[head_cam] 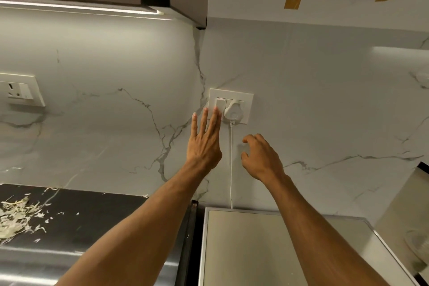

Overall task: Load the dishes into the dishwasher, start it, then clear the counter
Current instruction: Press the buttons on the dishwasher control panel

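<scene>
Here, the left hand (204,144), fingers straight, touches a white rocker switch (220,101) beside the white plastic plug (234,111); the right hand (260,158) hovers loosely curled, empty. Press that rocker only. The grey-topped appliance (278,251), likely the dishwasher, sits below.

We see two long, slim arms, the bare left arm (139,227) and the bare right arm (320,227). Both are uncovered from the bottom edge up to the wrists. The bare left hand (204,146) and bare right hand (262,158) wear nothing. Thin raised lines run along the back of the left hand. The short fingernails (194,114) look pale.
</scene>
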Demonstrator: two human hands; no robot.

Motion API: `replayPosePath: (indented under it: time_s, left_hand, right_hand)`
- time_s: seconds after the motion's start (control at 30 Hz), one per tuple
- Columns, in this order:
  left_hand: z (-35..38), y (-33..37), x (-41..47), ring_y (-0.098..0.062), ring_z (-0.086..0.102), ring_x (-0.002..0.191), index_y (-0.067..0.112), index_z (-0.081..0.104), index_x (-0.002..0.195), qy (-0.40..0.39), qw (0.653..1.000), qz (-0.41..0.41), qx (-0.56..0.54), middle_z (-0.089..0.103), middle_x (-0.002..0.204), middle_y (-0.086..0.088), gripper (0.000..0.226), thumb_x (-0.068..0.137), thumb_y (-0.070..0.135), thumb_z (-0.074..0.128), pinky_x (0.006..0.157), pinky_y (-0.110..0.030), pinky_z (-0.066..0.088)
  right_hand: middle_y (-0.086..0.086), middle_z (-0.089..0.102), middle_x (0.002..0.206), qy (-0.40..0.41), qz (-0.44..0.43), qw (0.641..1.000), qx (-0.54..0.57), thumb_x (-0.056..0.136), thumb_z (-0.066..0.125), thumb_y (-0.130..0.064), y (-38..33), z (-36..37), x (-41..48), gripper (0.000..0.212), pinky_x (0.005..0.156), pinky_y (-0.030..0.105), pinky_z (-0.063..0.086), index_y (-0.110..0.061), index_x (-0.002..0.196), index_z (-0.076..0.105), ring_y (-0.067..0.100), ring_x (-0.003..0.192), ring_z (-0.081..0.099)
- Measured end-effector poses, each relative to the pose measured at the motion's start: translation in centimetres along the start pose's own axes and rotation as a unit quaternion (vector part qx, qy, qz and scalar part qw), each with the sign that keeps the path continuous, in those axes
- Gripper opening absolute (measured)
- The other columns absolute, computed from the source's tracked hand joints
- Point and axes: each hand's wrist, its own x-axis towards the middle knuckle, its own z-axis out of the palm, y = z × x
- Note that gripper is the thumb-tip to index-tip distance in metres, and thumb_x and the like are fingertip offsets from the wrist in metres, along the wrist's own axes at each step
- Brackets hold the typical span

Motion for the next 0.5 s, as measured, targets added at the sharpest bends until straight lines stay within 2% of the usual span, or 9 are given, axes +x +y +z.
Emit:
replayPosePath:
  time_s: [0.33, 0.5]
  left_hand:
    - [-3.4, 0.7, -6.3, -0.027, -0.03, 0.141, 0.012, -0.021, 0.15, -0.039, 0.999, -0.006, 0.028, -0.026, 0.157, -0.011, 0.084, 0.089, 0.007, 0.038, 0.114, -0.045, -0.021]
    - [-5.3, 1.7, -11.0, -0.026, -0.024, 0.144, 0.014, -0.018, 0.151, -0.055, 0.998, -0.036, -0.006, -0.023, 0.159, -0.009, 0.083, 0.091, 0.011, 0.04, 0.116, -0.043, -0.019]
  right_hand:
    - [0.01, 0.053, 0.132, 0.011, -0.023, 1.0, 0.019, 0.095, 0.056, -0.014, -1.9, -2.1, -3.5, 0.038, 0.088, 0.033, 0.051, -0.011, 0.133, 0.052, 0.026, 0.109, 0.06]
    - [0.009, 0.053, 0.134, 0.002, -0.04, 0.999, 0.033, 0.095, 0.059, -0.016, -2.8, -2.3, -7.1, 0.04, 0.09, 0.03, 0.049, -0.011, 0.134, 0.051, 0.025, 0.112, 0.06]
